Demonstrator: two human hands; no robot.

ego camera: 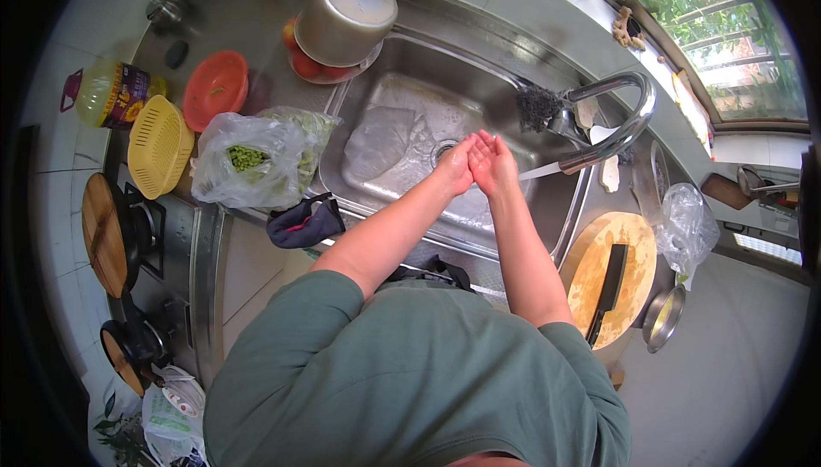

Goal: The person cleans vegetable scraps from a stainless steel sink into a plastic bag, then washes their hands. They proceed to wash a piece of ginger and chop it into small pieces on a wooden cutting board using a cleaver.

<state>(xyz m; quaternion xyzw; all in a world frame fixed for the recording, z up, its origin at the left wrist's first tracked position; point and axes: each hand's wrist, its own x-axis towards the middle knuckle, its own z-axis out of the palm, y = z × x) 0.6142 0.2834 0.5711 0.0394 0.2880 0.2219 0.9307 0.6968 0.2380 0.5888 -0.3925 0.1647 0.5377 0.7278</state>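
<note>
Over the stainless steel sink [487, 63], my left hand [457, 164] and my right hand [495, 160] are side by side, palms up and cupped. Their inner edges touch, and both look wet with no object in them. A stream of water [540, 172] runs from the chrome faucet [632, 140] and reaches my right hand near the wrist. Below the hands, the drain [442, 149] is partly covered from view. A clear plastic bag [380, 140] lies on the sink floor to the left.
Left of the sink stand a bag of green beans or peas [256, 165], a yellow basket [159, 146], a red colander [217, 92] and an upturned pot [346, 18] over red fruit or vegetables [306, 67]. At right, a cleaver [610, 284] lies on a round wooden cutting board [632, 236].
</note>
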